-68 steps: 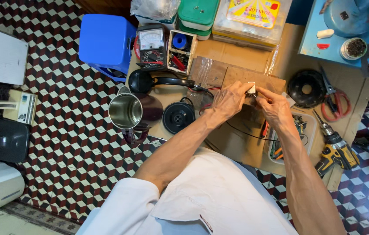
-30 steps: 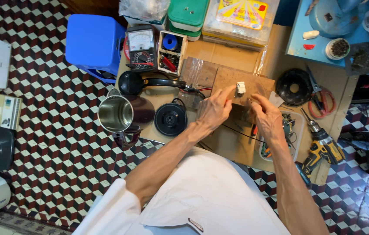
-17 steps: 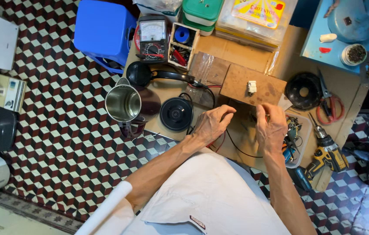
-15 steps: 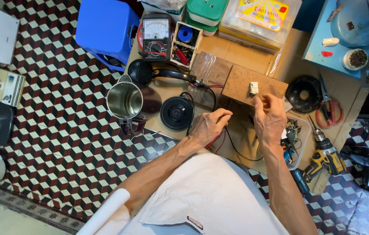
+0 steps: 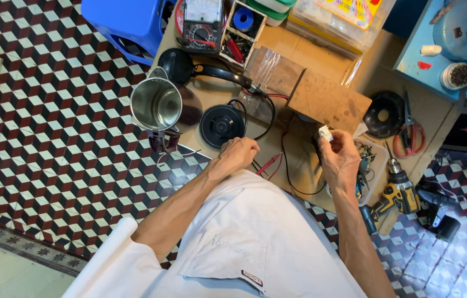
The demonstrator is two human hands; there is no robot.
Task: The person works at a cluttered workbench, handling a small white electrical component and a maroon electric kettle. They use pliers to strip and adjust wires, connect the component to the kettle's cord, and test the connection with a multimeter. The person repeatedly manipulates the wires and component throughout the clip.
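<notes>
Kettle (image 5: 156, 105) emptied, base (image 5: 221, 126) at 3 o'clock; right hand (image 5: 339, 160) pinches white part (image 5: 325, 133), left hand (image 5: 239, 154) fisted on wires, reassembly pending.

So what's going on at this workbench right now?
A person in a white shirt leans over a cluttered wooden bench. The right hand holds a small white part pinched at the fingertips. The left hand rests near the bench edge, beside a round black kettle base and a red probe. An open steel kettle sits to the left, a yellow drill to the right.
</notes>
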